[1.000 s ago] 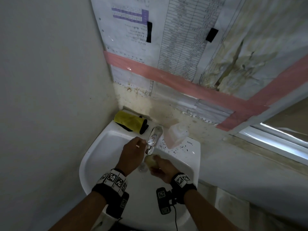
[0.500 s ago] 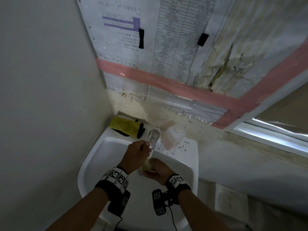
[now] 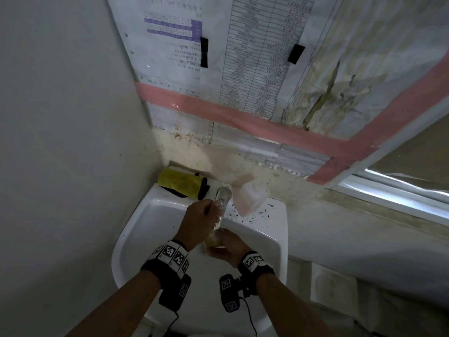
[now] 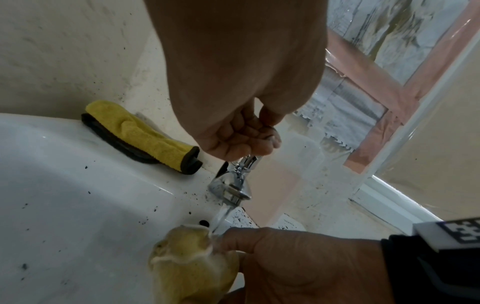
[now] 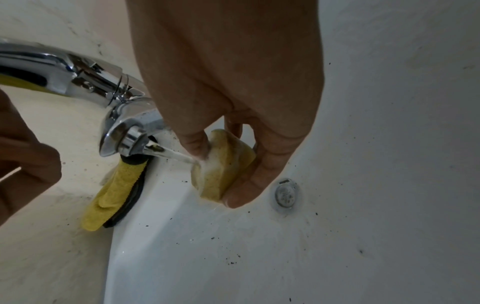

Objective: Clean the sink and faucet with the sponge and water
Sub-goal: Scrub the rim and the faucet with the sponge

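A white sink (image 3: 155,229) (image 4: 64,185) (image 5: 363,185) is dotted with black specks. Its chrome faucet (image 3: 222,199) (image 4: 231,185) (image 5: 114,115) runs a stream of water (image 4: 221,218) (image 5: 174,155). My left hand (image 3: 200,218) (image 4: 241,139) curls its fingers round the faucet's lever from above. My right hand (image 3: 226,246) (image 4: 298,263) (image 5: 233,164) grips a yellow sponge (image 3: 213,239) (image 4: 192,265) (image 5: 223,164) under the spout, and the water hits the sponge's top edge. The drain (image 5: 285,194) lies just beyond my right fingertips.
A folded yellow and black cloth (image 3: 183,183) (image 4: 145,135) (image 5: 114,189) lies on the sink's back left ledge. A translucent soap bottle (image 3: 250,197) (image 4: 291,174) stands right of the faucet. Walls close in on the left and behind, and a window sill (image 3: 388,198) runs to the right.
My left hand has closed on the faucet lever and the water runs. The right hand stays under the spout with the sponge. The head view has shifted slightly.
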